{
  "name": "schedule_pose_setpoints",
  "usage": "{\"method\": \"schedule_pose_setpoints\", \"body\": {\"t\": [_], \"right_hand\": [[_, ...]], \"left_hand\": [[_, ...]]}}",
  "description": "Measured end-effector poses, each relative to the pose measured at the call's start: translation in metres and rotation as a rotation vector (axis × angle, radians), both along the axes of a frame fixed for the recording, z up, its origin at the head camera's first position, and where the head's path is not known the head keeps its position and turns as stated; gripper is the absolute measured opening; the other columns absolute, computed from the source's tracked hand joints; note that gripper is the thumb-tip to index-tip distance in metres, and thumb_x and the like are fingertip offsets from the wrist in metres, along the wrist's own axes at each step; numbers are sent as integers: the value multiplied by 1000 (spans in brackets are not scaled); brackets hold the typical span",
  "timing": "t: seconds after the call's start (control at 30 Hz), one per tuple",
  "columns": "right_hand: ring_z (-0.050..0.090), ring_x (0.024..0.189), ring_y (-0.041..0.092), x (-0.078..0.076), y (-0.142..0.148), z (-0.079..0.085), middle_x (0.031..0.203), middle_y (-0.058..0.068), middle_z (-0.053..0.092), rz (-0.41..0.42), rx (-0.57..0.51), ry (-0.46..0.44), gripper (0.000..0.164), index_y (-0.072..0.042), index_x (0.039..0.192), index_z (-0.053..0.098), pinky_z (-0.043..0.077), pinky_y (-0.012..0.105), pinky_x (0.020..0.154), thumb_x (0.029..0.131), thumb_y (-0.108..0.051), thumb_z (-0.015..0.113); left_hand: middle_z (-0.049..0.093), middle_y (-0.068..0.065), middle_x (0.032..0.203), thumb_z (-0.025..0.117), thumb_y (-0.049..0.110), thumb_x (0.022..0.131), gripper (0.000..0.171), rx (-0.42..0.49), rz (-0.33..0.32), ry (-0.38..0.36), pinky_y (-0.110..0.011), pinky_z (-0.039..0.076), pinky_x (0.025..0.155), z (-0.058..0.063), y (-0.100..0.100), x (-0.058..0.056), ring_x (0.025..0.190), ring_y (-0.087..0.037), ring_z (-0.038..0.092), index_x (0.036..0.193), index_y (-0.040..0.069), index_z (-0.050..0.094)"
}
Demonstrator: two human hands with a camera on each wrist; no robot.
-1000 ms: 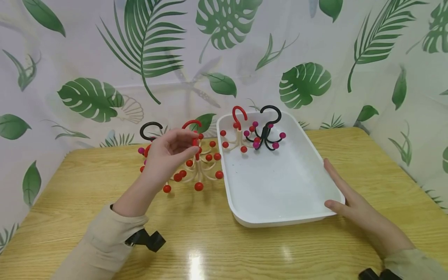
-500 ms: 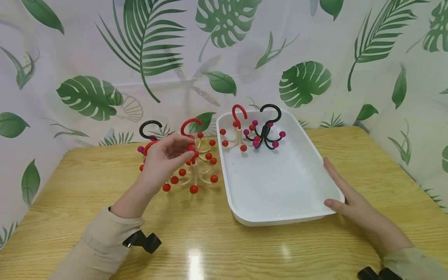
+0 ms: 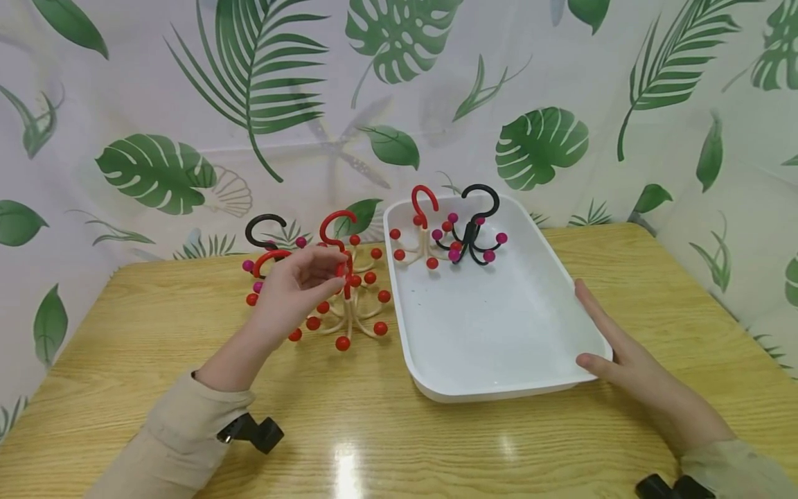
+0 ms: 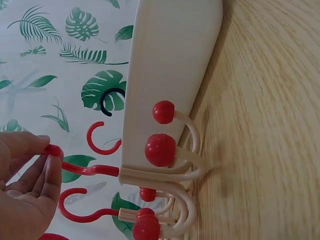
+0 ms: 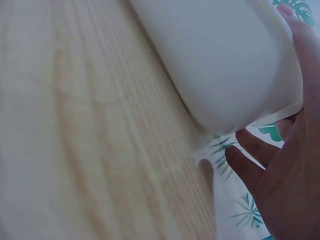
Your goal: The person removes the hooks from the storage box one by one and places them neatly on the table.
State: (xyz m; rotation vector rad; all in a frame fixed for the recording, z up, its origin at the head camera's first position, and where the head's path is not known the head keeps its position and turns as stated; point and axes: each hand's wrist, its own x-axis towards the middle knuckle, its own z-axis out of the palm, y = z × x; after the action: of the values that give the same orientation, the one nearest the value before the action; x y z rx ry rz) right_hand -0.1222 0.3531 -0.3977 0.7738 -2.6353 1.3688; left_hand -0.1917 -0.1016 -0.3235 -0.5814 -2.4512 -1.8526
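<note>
My left hand pinches the red hook end of a multi-arm hook hanger, which hangs upright left of the tray, its beige curved arms tipped with red balls. In the left wrist view the same hanger hangs close over the table, its hook tip hidden by my thumb and fingers. At the near right corner of a white tray, my right hand holds the rim, thumb over it. From the right wrist view, some fingers of that hand extend beside the tray's outer wall.
At the tray's far end stand a red-hooked beige hanger and a black hanger with magenta balls. Behind my left hand, several more hangers crowd together, including one with a black hook. A leaf-print cloth backs the wooden table.
The held hanger has shifted slightly left and lower, uncovering more of the red hook behind it. My right hand and the tray stay in place.
</note>
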Motion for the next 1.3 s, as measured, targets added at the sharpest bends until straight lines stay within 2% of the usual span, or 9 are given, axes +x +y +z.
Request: {"method": "schedule_pose_setpoints", "body": {"t": [0.27, 0.47, 0.7, 1.07, 1.3], "right_hand": [[0, 142, 2, 1, 0, 0, 160, 6, -1, -6, 3, -9, 90, -15, 154, 5, 11, 5, 103, 85, 5, 61], [0, 142, 2, 1, 0, 0, 160, 6, -1, -11, 5, -10, 90, -16, 154, 6, 10, 5, 103, 85, 5, 60], [1, 143, 2, 0, 1, -1, 160, 9, -1, -6, 9, 8, 91, -14, 154, 6, 10, 6, 104, 84, 5, 62], [1, 142, 1, 0, 1, -1, 160, 7, -1, -14, 7, -15, 91, -16, 154, 5, 11, 5, 103, 85, 4, 61], [1, 142, 2, 1, 0, 0, 160, 8, -1, -9, 14, 0, 91, -15, 154, 6, 11, 5, 104, 85, 4, 62]], "left_hand": [[62, -11, 110, 68, 6, 88, 39, -68, 26, -7, -24, 50, 85, 1, -5, 0, 98, -20, 61, 126, 9, 59], [61, -10, 111, 68, 6, 88, 40, -80, 30, -20, -22, 51, 84, 2, -6, 2, 98, -21, 60, 127, 9, 59], [63, -9, 111, 68, 3, 88, 37, -94, 10, 29, -22, 52, 80, 1, -9, 2, 93, -20, 60, 124, 8, 62], [63, -7, 111, 66, 4, 89, 35, -127, 4, 111, -23, 52, 76, 1, -11, 4, 93, -19, 62, 123, 9, 65], [63, -8, 111, 66, 4, 89, 35, -134, 11, 88, -24, 53, 73, 1, -10, 3, 89, -20, 62, 123, 11, 65]]}}
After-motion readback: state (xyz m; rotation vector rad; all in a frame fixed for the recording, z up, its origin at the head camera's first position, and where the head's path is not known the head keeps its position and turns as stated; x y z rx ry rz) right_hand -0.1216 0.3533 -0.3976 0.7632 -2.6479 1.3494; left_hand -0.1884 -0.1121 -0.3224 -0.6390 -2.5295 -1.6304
